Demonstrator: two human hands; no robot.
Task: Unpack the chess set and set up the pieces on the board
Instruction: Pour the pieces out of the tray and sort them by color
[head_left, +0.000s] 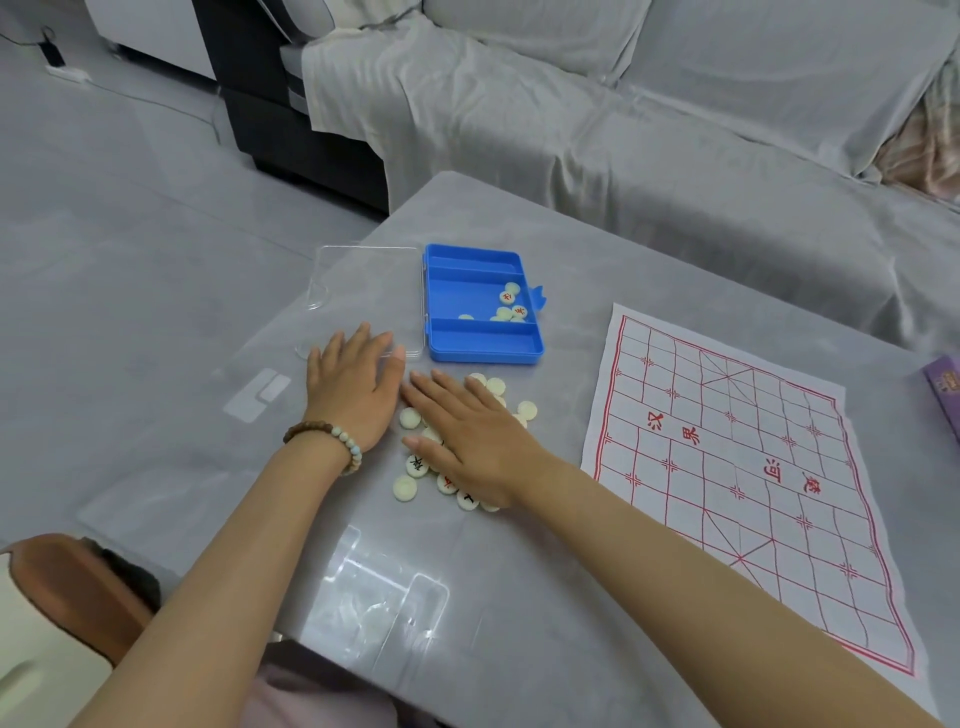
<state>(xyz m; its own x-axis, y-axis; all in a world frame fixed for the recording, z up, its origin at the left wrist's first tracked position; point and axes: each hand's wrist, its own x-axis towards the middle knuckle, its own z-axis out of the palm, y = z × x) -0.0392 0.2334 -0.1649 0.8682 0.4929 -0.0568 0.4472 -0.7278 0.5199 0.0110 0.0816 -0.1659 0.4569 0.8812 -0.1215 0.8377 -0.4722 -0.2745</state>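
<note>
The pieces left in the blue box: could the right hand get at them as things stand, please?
Probably yes: the box lies open just beyond the right hand, clear lid folded aside, with nothing between them.

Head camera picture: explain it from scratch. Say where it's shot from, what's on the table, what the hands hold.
No machine here: a person works bare-handed, and one camera worn on the head looks down. The left hand lies flat on the grey table; the right hand lies flat on a pile of cream chess pieces. Neither grips anything. Behind sits an open blue case, a few pieces in its middle compartment, its clear lid folded out leftward. The red-lined board lies to the right, no pieces on it.
</note>
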